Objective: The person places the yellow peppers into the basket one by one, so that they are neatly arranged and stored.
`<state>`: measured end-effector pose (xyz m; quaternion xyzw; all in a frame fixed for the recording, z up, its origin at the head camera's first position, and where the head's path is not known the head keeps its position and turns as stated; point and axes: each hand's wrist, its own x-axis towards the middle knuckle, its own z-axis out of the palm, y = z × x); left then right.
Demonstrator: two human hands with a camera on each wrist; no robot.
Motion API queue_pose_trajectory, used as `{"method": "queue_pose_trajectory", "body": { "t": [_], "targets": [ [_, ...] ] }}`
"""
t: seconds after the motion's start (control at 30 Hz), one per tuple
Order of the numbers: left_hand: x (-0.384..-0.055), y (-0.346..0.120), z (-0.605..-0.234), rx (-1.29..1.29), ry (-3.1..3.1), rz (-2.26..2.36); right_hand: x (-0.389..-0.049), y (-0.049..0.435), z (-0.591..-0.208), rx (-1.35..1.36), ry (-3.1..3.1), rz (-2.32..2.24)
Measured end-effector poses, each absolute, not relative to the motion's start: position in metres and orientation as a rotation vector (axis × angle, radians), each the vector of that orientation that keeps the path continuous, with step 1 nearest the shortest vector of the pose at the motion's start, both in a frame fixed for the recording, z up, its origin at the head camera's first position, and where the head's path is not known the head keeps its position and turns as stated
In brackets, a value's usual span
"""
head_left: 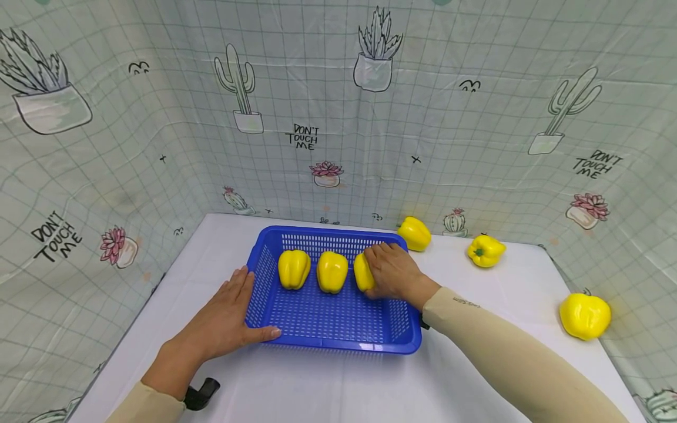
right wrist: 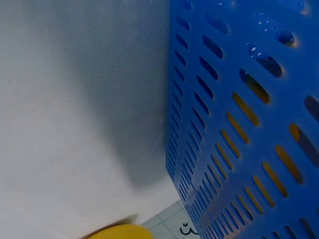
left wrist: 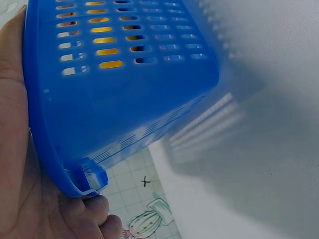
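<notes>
My right hand (head_left: 395, 272) reaches over the right side of a blue plastic basket (head_left: 338, 343) and grips a yellow bell pepper (head_left: 362, 272) inside it. The hand covers that pepper's right part. To its left, a yellow pepper (head_left: 332, 272) and another pepper (head_left: 294, 269) stand in a row along the basket's back half. My left hand (head_left: 219, 320) rests on the basket's left rim, fingers extended along it and the thumb on the front rim. The left wrist view has the palm (left wrist: 15, 149) against the rim.
Outside the basket on the white table (head_left: 476, 364) lie a yellow pepper (head_left: 415, 234) by the back right corner, one with a green stem (head_left: 486, 251) farther right, and one near the right edge (head_left: 585, 316). A cactus-print cloth (head_left: 338, 106) hangs behind and at both sides.
</notes>
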<state>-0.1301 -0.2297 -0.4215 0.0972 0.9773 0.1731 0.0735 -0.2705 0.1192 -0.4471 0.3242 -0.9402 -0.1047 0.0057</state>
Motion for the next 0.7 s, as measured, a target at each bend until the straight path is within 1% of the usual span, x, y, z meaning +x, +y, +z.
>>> {"method": "queue_pose_trajectory", "body": {
  "t": [0.7],
  "targets": [
    [-0.1307, -0.2288, -0.4197, 0.284, 2.931, 0.511, -0.2697, 0.1175, -0.4451, 0.995, -3.017, -0.489]
  ]
}}
